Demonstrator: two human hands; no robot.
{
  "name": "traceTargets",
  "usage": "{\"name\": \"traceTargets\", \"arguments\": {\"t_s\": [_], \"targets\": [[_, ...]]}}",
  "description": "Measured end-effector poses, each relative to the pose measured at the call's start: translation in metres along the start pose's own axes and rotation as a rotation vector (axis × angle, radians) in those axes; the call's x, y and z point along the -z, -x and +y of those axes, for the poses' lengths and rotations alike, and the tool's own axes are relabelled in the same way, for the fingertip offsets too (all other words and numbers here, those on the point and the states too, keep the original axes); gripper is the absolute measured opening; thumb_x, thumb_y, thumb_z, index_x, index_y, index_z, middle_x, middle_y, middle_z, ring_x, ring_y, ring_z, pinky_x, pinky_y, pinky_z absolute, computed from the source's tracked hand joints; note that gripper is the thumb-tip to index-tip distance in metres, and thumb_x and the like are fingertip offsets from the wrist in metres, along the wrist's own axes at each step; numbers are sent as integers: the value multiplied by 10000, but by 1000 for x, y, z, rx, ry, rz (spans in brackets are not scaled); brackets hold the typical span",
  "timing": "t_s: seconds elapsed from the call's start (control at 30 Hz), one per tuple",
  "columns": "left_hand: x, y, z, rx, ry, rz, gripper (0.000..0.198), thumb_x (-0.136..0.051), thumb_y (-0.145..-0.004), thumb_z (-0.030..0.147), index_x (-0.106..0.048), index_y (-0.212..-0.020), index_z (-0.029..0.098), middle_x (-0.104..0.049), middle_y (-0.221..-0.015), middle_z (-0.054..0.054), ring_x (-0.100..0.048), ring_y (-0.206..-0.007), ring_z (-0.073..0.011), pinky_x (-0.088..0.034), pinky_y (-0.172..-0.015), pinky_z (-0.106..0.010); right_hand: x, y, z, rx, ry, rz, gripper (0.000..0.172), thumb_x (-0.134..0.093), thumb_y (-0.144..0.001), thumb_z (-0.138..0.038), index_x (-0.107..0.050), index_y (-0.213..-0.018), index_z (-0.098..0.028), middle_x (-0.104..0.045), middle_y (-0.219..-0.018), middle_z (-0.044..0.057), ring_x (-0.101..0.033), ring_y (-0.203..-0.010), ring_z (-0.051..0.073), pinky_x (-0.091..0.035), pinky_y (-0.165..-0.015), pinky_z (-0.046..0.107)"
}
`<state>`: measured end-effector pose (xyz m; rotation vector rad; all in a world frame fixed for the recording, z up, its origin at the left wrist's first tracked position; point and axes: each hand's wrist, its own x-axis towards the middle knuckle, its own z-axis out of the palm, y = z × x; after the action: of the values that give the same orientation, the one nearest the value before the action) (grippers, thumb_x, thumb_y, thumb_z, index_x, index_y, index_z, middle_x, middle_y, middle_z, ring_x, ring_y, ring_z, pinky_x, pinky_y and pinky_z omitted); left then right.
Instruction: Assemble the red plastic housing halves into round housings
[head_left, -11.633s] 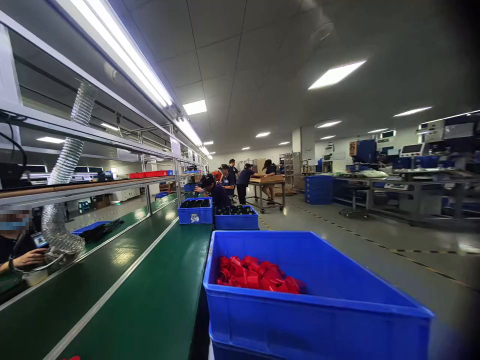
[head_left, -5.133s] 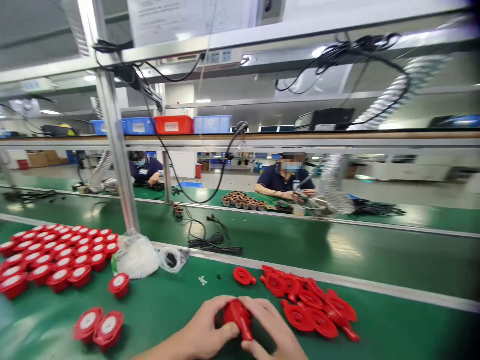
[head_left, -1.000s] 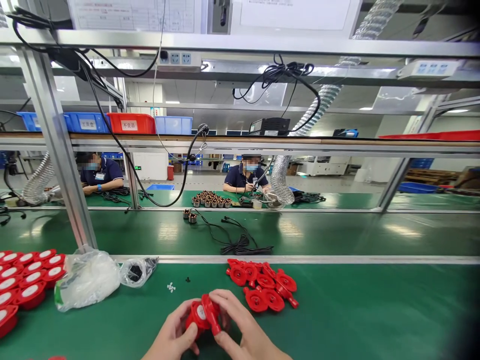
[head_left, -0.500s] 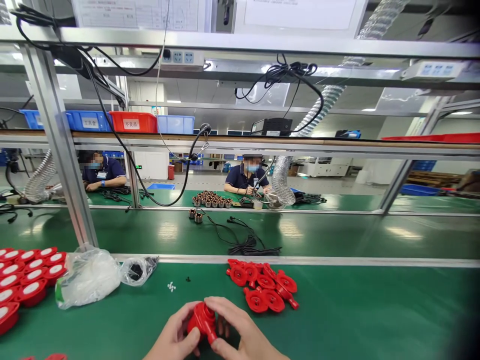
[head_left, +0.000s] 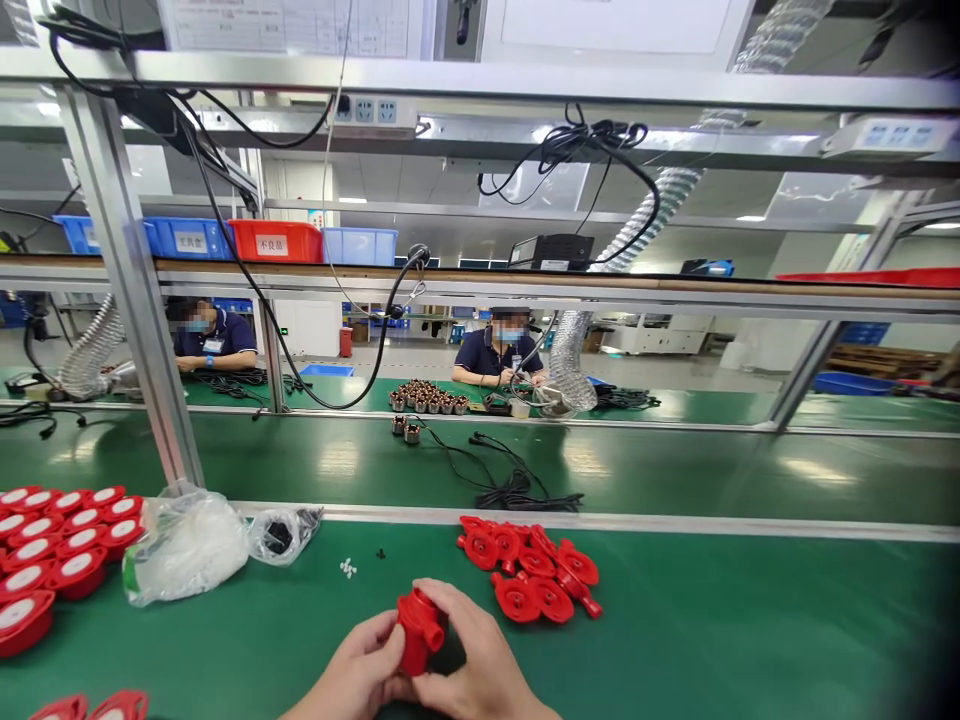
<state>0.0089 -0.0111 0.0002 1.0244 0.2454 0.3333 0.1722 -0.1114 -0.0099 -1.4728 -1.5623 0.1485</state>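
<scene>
— At six o'clock on the green bench mat (head_left: pixel 712 620), just above its near edge, what is being held?

— A red moulded plastic housing (head_left: pixel 420 630), round-bodied with a short stub nozzle pointing to three o'clock. The left hand (head_left: pixel 360 675) has its fingers curled against the lower body from the nine o'clock side. The right hand (head_left: pixel 476 670) wraps over it from three o'clock, fingertips pressed on the top. It is pinched between both hands and lifted clear of the mat.

— How would you expect it to handle?

— Light and stiff, I'd judge: a thin hard shell that won't give under the fingers. The glossy skin looks a bit slippery, so a grip around the round body seems safer than on the nozzle, which is likely the weakest spot.

— And around it?

— At one o'clock, near the hands, lies a loose heap of red plastic shells (head_left: pixel 536 580), some overlapping. At ten o'clock sits a crumpled clear plastic bag (head_left: pixel 187 545), with a smaller clear bag of black parts (head_left: pixel 283 532) touching its right side. At nine o'clock, well apart, are rows of red white-faced housings (head_left: pixel 52 545). A few tiny white bits (head_left: pixel 347 568) lie at eleven o'clock.
</scene>
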Motion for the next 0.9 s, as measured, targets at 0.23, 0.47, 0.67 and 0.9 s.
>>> {"name": "traceTargets", "arguments": {"t_s": [0.23,0.47,0.67,0.9], "targets": [[10,-2,0,80,53,13,572,-889,-724,570,-751,-1066,134,-692,-971,-135,-654,-830,-205,-509,-714,-273,30,0,-8,-18,-280,-146,601,-756,-834,-476,-599,-1367,-247,-580,-1415,143,-556,-1289,344,-400,-1153,497],[4,1,-2,-94,-175,59,719,-871,-691,656,-734,-1168,136,-693,-1007,-135,-586,-797,-191,-498,-640,-240,30,4,-16,-155,-205,-132,516,-738,-857,-422,-659,-1347,-281,-679,-1293,112,-618,-1172,356,-256,-1219,580],[3,3,-9,-190,-347,107,775,-790,-736,724,-699,-1242,144,-690,-1048,-133,-562,-822,-202,-482,-618,-235,20,15,-6,-179,-157,-78,559,-734,-855,-416,-644,-1387,-269,-699,-1236,126,-660,-1035,340,-273,-1208,606],[6,-6,0,-156,-378,176,714,-703,-825,717,-684,-1227,127,-693,-1007,-133,-608,-854,-229,-510,-660,-281,16,8,-7,-205,-98,98,481,-692,-917,-427,-669,-1362,-245,-734,-973,113,-685,-945,320,-377,-1159,595]]}}
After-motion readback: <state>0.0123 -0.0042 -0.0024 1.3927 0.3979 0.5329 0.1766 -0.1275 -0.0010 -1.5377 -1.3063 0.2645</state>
